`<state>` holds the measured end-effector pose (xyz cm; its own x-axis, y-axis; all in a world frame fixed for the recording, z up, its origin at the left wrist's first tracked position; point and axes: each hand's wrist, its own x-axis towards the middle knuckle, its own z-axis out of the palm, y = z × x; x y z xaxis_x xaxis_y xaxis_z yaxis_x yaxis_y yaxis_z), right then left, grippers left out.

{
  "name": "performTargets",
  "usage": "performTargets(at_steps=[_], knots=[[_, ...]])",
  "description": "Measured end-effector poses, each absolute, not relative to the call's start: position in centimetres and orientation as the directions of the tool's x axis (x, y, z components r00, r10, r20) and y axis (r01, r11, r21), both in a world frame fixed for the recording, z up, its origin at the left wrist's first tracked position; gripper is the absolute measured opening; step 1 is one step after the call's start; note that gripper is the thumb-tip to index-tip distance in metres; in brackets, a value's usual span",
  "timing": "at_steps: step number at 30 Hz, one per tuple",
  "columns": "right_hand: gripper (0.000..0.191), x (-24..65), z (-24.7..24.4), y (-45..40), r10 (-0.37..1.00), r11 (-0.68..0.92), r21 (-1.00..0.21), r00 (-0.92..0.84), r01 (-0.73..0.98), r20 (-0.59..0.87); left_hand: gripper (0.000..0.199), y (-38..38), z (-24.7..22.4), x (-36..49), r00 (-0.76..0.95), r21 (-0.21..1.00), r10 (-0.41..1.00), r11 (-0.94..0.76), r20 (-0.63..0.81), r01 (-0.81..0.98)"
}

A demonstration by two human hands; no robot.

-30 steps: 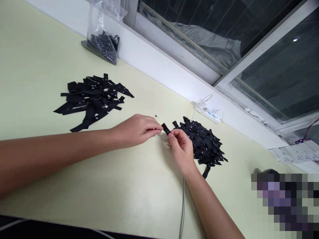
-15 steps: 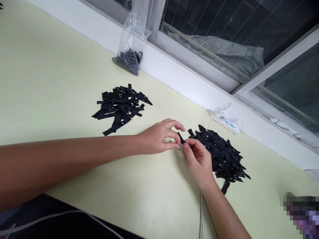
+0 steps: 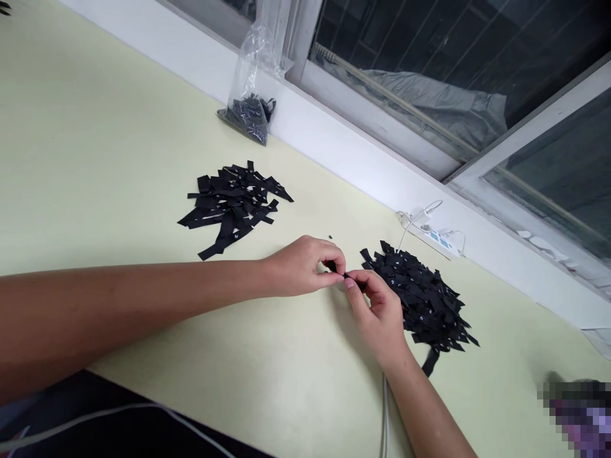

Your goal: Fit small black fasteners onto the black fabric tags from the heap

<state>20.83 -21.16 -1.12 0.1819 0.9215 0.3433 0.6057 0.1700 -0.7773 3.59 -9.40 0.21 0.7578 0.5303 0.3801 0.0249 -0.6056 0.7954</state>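
Between my hands, above the table, is a short black fabric strip [image 3: 330, 264], mostly covered by fingers. My left hand [image 3: 305, 266] pinches one end with thumb and forefinger. The other end is pinched by my right hand [image 3: 377, 312], its fingertips touching or nearly touching the left ones. A big heap of black strips [image 3: 429, 296] with small white marks lies just beyond my right hand. Farther left, a smaller, flatter pile of similar strips [image 3: 233, 203] is spread out past my left forearm. One tiny dark bit [image 3: 330, 237] lies on the table beyond my left hand.
Against the wall stands a clear plastic bag [image 3: 251, 108] holding black pieces. A white power strip [image 3: 442, 240] with plugs and cables sits behind the heap. Pale cables [image 3: 386, 407] run under my right forearm. The pale green table [image 3: 286, 369] ends at the lower left.
My left fingers have closed onto the black strip and curled in toward the right hand. The tiny dark bit on the table now shows beyond the left hand.
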Motion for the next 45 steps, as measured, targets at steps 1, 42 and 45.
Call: performTargets(at_steps=[1, 42, 45], knots=[[0.011, 20.8, -1.1, -21.1, 0.921, 0.174, -0.776, 0.178, 0.606, 0.346, 0.003, -9.4, 0.2, 3.6, 0.756, 0.815, 0.548, -0.578, 0.358, 0.033], [0.036, 19.6, -1.2, -20.5, 0.938, 0.232, -0.406, -0.092, 0.884, 0.335, 0.015, -7.9, 0.9, 3.9, 0.443, 0.875, 0.772, -0.479, 0.456, -0.065], [0.033, 19.2, -0.9, -20.6, 0.938, 0.270, -0.314, -0.175, 0.910, 0.300, 0.014, -7.8, 0.9, 3.9, 0.438, 0.870, 0.772, -0.492, 0.461, -0.048]])
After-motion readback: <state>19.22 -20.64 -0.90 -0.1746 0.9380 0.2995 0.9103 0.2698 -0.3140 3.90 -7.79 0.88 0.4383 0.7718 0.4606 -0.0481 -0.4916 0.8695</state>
